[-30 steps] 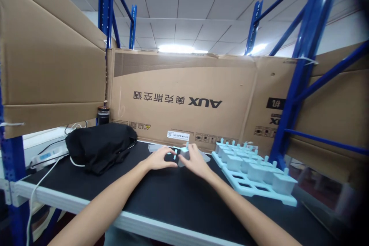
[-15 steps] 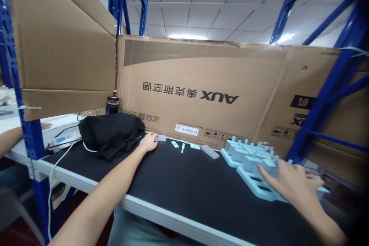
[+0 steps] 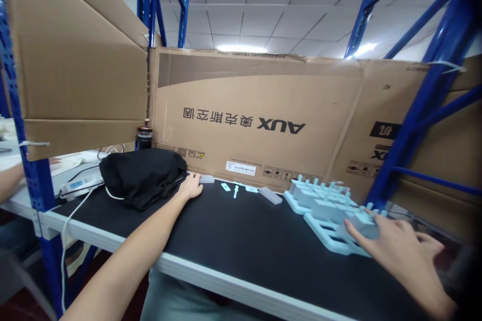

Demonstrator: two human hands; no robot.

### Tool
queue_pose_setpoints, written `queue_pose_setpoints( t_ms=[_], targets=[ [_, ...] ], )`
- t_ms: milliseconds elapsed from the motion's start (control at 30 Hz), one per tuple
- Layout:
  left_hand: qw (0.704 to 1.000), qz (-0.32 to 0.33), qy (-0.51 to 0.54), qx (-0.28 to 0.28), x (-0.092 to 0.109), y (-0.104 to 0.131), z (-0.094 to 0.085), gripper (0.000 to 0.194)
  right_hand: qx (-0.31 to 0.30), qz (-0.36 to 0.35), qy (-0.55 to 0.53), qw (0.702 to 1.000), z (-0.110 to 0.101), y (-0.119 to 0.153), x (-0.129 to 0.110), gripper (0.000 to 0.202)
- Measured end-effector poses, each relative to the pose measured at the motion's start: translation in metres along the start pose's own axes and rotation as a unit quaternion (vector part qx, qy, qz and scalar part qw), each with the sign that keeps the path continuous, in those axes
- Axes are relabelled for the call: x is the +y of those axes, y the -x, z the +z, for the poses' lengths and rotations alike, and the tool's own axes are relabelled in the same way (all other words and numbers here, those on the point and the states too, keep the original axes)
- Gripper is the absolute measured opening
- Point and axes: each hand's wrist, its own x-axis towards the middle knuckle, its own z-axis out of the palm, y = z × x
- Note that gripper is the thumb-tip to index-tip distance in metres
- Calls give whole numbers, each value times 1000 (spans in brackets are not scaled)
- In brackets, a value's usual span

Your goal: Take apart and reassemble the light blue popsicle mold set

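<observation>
My left hand (image 3: 191, 186) rests on the black tabletop beside the black cloth bundle (image 3: 141, 178). Its fingers are stretched forward, at the left end of a small translucent plastic piece (image 3: 207, 179). On the right, my right hand (image 3: 401, 243) has its thumb and fingers around a light-blue block (image 3: 362, 224) with pegs on top; the far fingers are partly hidden. That block stands at the near end of a group of similar pegged blocks (image 3: 324, 208) on a light-blue slotted rack (image 3: 327, 241).
Small light-blue parts (image 3: 236, 191) and a translucent box (image 3: 270, 195) lie near the back. A cardboard wall (image 3: 241, 100) closes off the rear. Blue shelf posts (image 3: 410, 125) flank the table. A dark jar (image 3: 144, 137) and a power strip (image 3: 81, 184) stand left, near another person's arm (image 3: 11, 180).
My right hand has shifted slightly right and nearer with the light-blue block between its fingers. My left hand has stayed in place. The whole view has moved a little.
</observation>
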Motion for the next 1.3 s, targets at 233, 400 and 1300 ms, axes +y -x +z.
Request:
queue_pose_setpoints(
  t_ms=[233,400,1300],
  targets=[
    [1000,9,-17,-23,-2,-4,2,45,-27,-47,15,998,3,9,-3,54],
    [998,0,-51,-30,-1,-6,1,47,-52,-65,63,995,-6,13,-9,54],
    [997,11,-73,-37,1,-7,1,48,-6,-49,-84,995,1,15,35,45]
  ],
)
